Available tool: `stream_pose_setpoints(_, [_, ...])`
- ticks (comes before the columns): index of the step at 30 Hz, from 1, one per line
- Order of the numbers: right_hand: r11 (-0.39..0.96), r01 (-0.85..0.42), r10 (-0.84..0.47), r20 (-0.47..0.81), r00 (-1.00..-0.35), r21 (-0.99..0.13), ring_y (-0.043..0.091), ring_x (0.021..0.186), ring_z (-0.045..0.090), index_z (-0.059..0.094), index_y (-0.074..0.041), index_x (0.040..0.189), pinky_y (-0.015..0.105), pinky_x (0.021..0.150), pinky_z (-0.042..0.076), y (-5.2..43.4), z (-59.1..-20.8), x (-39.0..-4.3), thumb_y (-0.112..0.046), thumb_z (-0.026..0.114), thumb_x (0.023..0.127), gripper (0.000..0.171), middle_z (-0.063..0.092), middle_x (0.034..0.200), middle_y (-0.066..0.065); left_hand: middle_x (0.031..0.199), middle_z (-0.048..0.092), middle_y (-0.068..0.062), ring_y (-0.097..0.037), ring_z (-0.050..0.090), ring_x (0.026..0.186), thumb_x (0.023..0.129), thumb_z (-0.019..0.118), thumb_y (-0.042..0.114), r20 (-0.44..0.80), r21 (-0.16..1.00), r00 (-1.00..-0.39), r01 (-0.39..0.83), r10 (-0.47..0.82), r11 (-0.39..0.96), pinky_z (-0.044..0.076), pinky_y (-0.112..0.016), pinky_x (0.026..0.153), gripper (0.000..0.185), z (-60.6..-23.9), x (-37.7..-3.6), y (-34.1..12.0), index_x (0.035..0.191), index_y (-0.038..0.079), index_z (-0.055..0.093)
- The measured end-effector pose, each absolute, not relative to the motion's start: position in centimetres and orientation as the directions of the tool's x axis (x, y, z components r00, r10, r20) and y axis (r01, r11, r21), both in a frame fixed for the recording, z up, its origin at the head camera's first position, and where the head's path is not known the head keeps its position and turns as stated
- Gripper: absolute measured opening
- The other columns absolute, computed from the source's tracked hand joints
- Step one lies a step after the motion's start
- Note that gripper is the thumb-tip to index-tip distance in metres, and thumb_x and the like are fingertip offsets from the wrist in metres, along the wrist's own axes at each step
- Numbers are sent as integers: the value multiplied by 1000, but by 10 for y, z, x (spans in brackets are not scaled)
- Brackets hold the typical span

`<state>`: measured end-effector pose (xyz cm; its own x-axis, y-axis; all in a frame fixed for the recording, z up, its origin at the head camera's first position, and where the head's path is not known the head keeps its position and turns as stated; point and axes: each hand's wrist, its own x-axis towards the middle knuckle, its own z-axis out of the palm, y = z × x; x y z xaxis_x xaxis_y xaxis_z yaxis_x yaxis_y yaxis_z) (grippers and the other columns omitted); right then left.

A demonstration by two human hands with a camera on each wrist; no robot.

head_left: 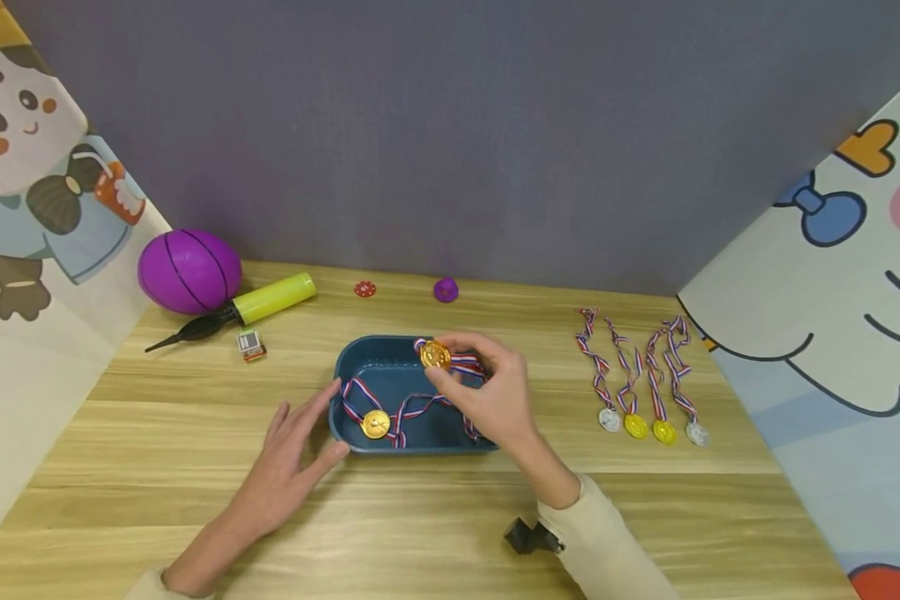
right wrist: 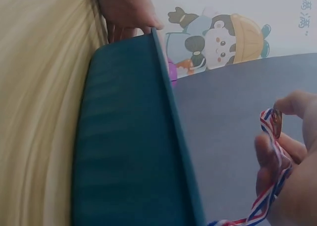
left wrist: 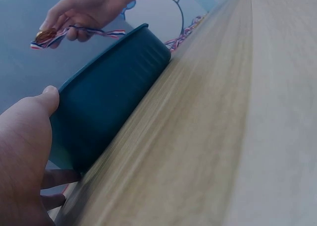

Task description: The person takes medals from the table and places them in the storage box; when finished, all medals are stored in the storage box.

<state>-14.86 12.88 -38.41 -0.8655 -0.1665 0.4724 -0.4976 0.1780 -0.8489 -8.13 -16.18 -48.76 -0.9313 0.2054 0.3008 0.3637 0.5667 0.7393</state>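
A dark teal plastic bin [head_left: 420,451] sits on the wooden table in front of me. Above its right half, my right hand [head_left: 487,387] pinches a gold medal [head_left: 436,357] between thumb and fingers. The medal's red, white and blue striped ribbon [right wrist: 262,198] runs down along the palm. Inside the bin at the left lies another gold medal [head_left: 376,424] with its ribbon looped beside it. More ribbon lies at the right end, partly hidden by the right hand. My left hand [head_left: 285,471] rests against the bin's left end, thumb and fingers spread and fairly straight.
Four-part row aside, several medals with ribbons [head_left: 663,432] lie on the right. A purple ball [head_left: 190,272], a yellow-green pump [head_left: 273,298] and a small box [head_left: 251,344] stand back left. A red chip [head_left: 364,289] and a purple object [head_left: 446,290] lie near the grey back panel [head_left: 435,150].
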Motion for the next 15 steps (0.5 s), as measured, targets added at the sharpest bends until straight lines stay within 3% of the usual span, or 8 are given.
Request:
stream_pose_setpoints(4, [258,-507,-195,470,-861,-822,16,102,76,85,-7,118,31,92,61,136,-391,-148,-6,92,87,32,83,111,7,170,50,-16,-46,45,156,108,72,27,297,739,-933,361,205,569,6,-72,134,80,-487,-81,-162,177,30,31])
stream_pose_setpoints(8, [322,-509,-240,451,-860,-799,20,106,75,85,-10,118,44,96,61,142,-397,-147,-10,94,87,32,82,108,2,170,50,-16,-46,45,156,108,72,27,298,741,-932,362,205,566,6,-72,134,80,-487,-81,-162,177,30,31])
stream_pose_setpoints(13, [380,-522,-276,445,-852,-764,21,117,70,86,-14,115,48,105,57,147,-405,-147,-16,97,84,32,79,114,-2,170,51,-15,-45,45,156,108,72,27,302,743,-931,365,206,561,6,-71,134,80,-487,-81,-162,177,30,31])
stream_pose_setpoints(15, [390,-523,-288,439,-851,-758,24,113,69,86,-15,114,52,104,55,149,-407,-146,-16,97,84,32,78,111,-2,170,50,-15,-45,45,156,108,72,27,302,743,-931,365,206,561,6,-71,134,80,-488,-81,-162,177,30,31])
